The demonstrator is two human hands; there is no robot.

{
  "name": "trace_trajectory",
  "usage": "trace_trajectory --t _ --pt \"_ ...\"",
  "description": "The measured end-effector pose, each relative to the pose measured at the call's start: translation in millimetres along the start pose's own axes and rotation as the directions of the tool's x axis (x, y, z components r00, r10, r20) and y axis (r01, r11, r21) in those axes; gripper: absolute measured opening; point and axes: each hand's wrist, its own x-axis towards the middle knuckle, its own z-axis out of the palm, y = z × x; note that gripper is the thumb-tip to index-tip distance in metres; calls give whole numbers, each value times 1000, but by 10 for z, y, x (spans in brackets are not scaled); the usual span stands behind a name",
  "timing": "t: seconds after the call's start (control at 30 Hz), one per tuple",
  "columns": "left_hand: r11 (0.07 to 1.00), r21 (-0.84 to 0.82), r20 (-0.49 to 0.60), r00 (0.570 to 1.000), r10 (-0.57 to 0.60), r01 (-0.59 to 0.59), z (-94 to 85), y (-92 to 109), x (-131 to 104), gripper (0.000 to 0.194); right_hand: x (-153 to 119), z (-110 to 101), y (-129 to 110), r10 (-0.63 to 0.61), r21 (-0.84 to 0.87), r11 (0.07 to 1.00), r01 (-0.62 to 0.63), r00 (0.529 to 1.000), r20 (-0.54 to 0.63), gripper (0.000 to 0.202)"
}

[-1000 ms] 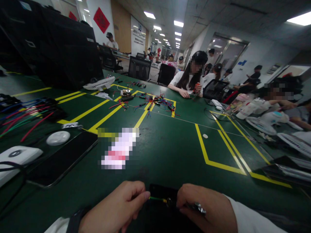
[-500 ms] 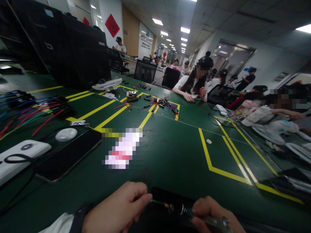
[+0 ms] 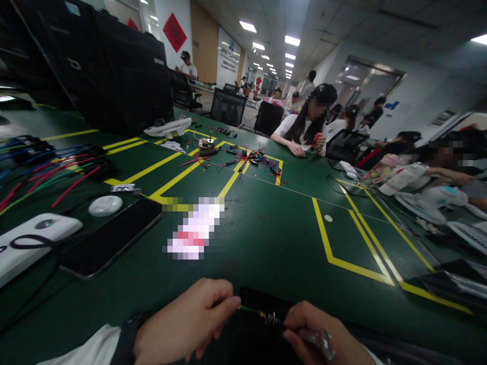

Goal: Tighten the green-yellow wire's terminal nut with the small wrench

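At the bottom centre, my left hand (image 3: 194, 319) pinches one end of a thin green-yellow wire (image 3: 251, 310). The wire's other end meets a small metallic part (image 3: 271, 318), whose details are too small to tell. Just right of that part, my right hand (image 3: 323, 329) is closed around a shiny metal tool (image 3: 317, 340), partly hidden by the fingers. Beneath both hands lies a dark, flat surface (image 3: 254, 296) near the table's front edge.
On the green table (image 3: 266, 243) are a black phone (image 3: 114, 238), a white power bank (image 3: 38, 238) with a cable, wire bundles (image 3: 76, 167) at left and a wire pile (image 3: 253, 161) farther back. A person (image 3: 304, 121) sits across; white fans lie at right.
My right hand has moved left and slightly up with the tool, closer to the metallic part. My left hand still pinches the wire, shifted only slightly.
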Motion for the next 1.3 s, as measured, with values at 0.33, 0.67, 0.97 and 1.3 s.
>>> trace_trajectory --t 0.33,0.67,0.97,1.3 --pt "1000 -18 4 1000 -4 4 -8 29 -17 39 43 -142 -16 -53 -22 998 54 997 56 9" --pt "999 -31 8 1000 -5 5 -16 13 -8 39 146 -342 -82 -138 14 990 138 971 193 14" --pt "999 -36 12 1000 -7 7 -14 6 -6 38 212 -410 -88 -201 37 980 197 952 231 14" --pt "999 -12 33 998 -49 50 4 46 -5 38 -36 -220 -22 33 60 998 -30 998 -53 9"
